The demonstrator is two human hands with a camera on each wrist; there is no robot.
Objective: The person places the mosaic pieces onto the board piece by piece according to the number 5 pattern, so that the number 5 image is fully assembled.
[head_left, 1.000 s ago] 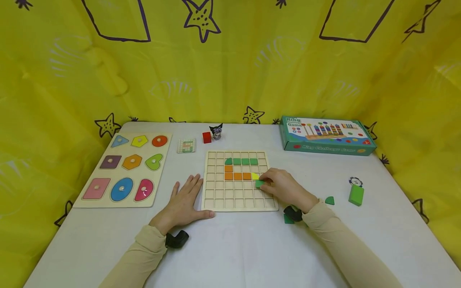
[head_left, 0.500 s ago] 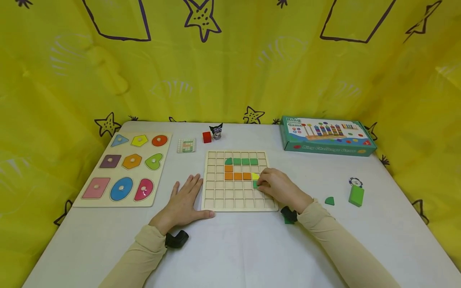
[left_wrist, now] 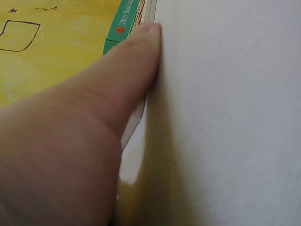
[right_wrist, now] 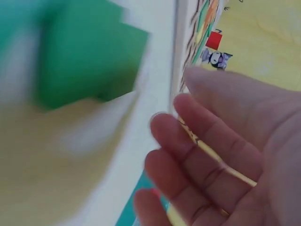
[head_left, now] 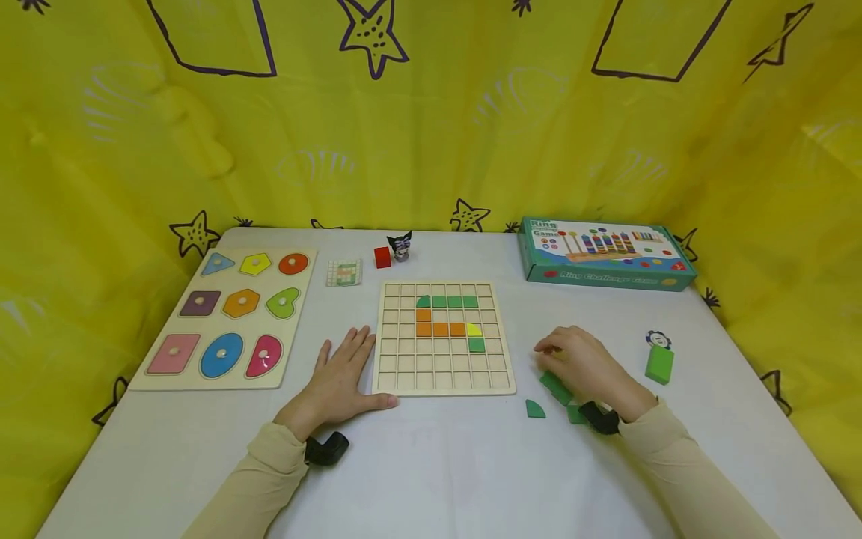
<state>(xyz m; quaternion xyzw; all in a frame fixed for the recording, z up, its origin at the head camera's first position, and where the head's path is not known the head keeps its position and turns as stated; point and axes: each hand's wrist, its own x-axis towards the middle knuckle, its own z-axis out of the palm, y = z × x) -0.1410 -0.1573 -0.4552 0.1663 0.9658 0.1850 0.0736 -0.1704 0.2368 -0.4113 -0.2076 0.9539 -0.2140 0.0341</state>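
The grid board (head_left: 444, 374) lies mid-counter (head_left: 431, 464). The shape puzzle (head_left: 225, 318) lies to its left, the game box (head_left: 606, 254) behind and right. The left hand (head_left: 343, 378) rests flat at the board's left edge; the right hand (head_left: 582, 363) hovers over loose blocks (head_left: 555, 387) to its right.

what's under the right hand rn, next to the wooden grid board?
Green flat wooden pieces stick out from beneath the right hand, on the white table. The palm covers the rest, so a count or a grip cannot be told.

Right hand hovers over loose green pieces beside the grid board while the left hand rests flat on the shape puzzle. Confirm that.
Not quite: in the head view the left hand rests flat on the table against the grid board, not on the shape puzzle. The right hand is over the green pieces.
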